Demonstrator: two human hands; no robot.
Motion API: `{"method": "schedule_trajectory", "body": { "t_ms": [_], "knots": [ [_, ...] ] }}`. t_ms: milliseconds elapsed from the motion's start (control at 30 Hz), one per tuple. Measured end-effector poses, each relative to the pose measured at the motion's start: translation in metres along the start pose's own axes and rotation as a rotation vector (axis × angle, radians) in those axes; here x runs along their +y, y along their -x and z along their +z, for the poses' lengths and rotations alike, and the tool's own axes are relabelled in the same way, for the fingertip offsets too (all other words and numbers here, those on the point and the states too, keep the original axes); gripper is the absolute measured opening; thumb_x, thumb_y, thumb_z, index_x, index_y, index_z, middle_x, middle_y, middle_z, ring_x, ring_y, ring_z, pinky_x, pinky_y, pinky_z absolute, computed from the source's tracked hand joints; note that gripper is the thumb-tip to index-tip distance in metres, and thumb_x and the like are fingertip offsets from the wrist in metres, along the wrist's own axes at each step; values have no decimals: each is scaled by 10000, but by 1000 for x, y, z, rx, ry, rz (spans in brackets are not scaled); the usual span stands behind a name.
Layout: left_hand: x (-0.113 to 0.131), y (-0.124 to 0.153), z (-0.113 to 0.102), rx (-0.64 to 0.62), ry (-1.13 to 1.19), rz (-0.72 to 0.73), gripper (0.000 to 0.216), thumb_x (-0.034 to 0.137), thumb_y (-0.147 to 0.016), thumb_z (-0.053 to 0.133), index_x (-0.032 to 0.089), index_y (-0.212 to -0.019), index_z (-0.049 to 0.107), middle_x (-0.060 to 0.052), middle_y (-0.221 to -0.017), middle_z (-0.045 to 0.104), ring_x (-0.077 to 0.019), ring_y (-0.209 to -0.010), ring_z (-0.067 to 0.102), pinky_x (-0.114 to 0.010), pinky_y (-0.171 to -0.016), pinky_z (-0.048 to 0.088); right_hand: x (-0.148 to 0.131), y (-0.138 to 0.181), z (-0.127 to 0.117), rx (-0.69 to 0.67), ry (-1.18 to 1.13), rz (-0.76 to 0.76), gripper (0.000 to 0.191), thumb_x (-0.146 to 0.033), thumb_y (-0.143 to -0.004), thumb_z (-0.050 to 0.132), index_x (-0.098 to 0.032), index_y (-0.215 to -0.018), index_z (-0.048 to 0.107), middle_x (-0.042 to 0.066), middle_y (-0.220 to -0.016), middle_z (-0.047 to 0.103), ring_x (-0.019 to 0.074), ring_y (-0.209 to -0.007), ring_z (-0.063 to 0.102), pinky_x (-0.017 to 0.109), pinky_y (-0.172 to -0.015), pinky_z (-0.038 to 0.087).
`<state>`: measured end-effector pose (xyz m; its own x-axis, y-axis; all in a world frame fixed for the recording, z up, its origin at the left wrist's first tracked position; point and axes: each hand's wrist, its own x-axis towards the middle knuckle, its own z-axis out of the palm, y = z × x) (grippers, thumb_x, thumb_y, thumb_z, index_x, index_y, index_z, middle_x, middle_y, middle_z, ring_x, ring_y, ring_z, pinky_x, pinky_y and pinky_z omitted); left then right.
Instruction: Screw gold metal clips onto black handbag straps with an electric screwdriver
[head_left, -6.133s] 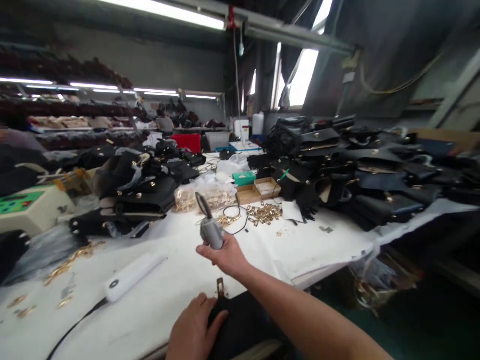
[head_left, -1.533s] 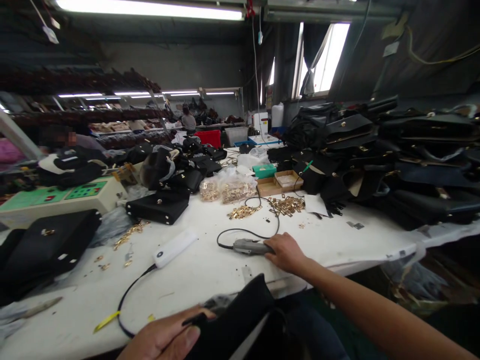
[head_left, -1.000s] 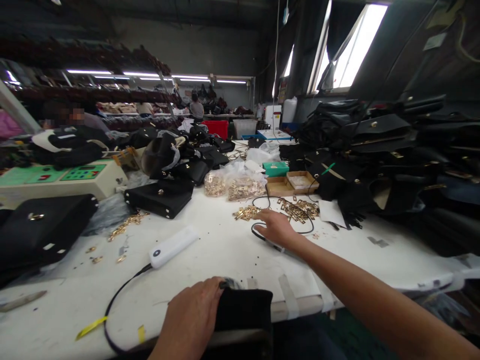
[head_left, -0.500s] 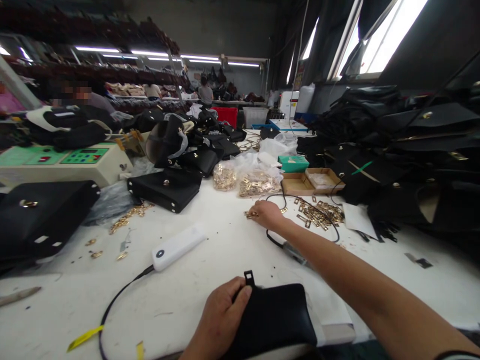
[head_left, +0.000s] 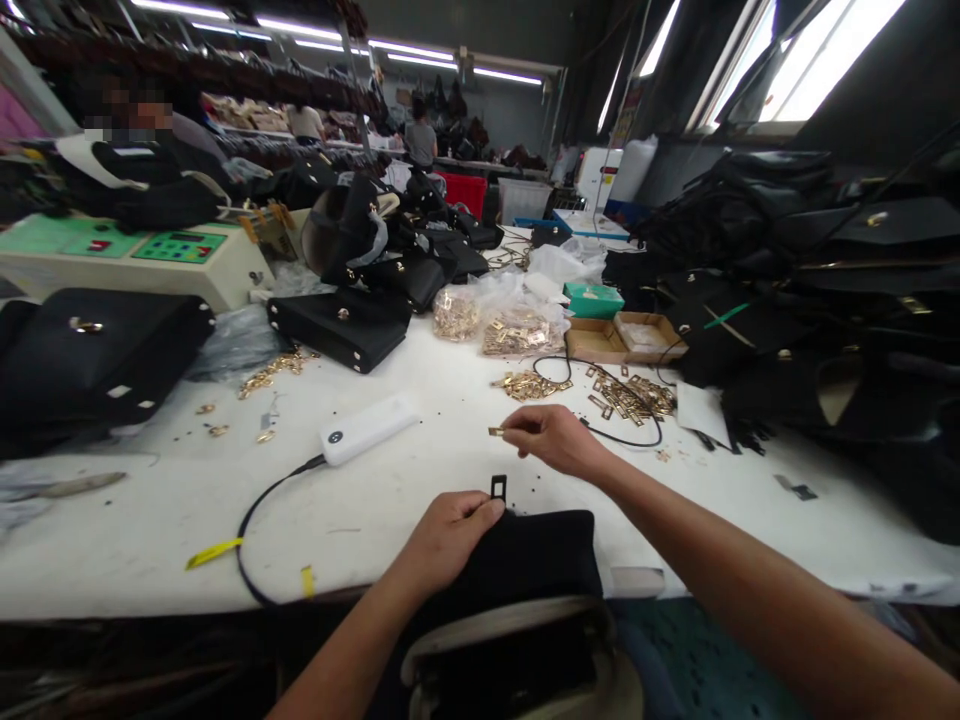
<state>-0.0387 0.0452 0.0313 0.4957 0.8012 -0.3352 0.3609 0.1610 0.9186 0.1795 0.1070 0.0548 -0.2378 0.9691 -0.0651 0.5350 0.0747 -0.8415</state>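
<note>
My left hand [head_left: 457, 535] is closed on the upper left corner of a black bag [head_left: 551, 545] at the table's front edge. Its thumb presses by a black tab [head_left: 499, 487] with a rectangular hole, which stands up from the bag. Above and right of that tab, my right hand [head_left: 555, 437] pinches a small gold metal plate [head_left: 496, 432]. The plate is apart from the tab. Behind the right hand lie a pile of gold fittings [head_left: 529, 385] and a pile of rectangular gold frames [head_left: 634, 397]. The bag's open mouth faces me below the table edge.
A white power bank [head_left: 367, 428] with a black cable lies left of centre. Bags of gold hardware [head_left: 525, 332], cardboard trays [head_left: 595, 340] and a green box [head_left: 592, 298] stand behind. Black handbags [head_left: 341, 325] sit left; black pieces [head_left: 825, 290] are stacked right. People work farther back.
My right hand has drawn back from the gold pile toward the tab, carrying the small gold plate. The left hand still grips the bag. The camera view has shifted.
</note>
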Motion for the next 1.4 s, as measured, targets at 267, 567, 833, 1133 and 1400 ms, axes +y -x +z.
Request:
{"method": "schedule_trajectory", "body": {
  "t_ms": [267, 567, 833, 1133, 1400],
  "knots": [
    [10, 11, 18, 124, -144, 74, 530, 633, -929, 437, 196, -635, 499, 42, -588, 381, -130, -591, 365, -265, -557, 259, -9, 72, 7, -28, -232, 126, 301, -440, -813, 737, -144, -858, 771, 15, -648, 681, 127, -597, 609, 227, -557, 409],
    [9, -4, 38, 580, -62, 221, 397, 508, -848, 692, 229, -1131, 699, -6, -931, 721, -115, -597, 514, -258, -597, 420, -24, 75, 3, 21, -313, 85, 289, -414, -828, 710, -149, -922, 778, 20, -701, 695, 137, -651, 617, 251, -634, 470],
    [1, -7, 37, 454, -54, 377, 217, 387, -945, 604, 258, -991, 772, -1, -996, 757, -163, -888, 664, -262, -794, 486, -18, 70, 4, -42, -365, 102, 273, -355, -814, 695, -172, -1000, 776, 34, -863, 736, 150, -739, 621, 276, -708, 501],
    [-1, -9, 36, 447, 1, 287, 258, 437, -917, 642, 264, -1051, 780, 3, -973, 776, -154, -769, 655, -259, -738, 491, -16, 65, 8, 65, -373, 173, 269, -357, -765, 753, -161, -944, 799, 32, -782, 736, 153, -715, 620, 284, -715, 495],
    [-2, -10, 37, 457, 46, 240, 303, 477, -886, 668, 245, -1040, 787, -1, -887, 780, -150, -702, 634, -261, -705, 494, -18, 71, 8, 27, -240, 69, 251, -390, -853, 697, -194, -969, 802, 33, -890, 769, 184, -818, 678, 285, -752, 506]
  ]
}}
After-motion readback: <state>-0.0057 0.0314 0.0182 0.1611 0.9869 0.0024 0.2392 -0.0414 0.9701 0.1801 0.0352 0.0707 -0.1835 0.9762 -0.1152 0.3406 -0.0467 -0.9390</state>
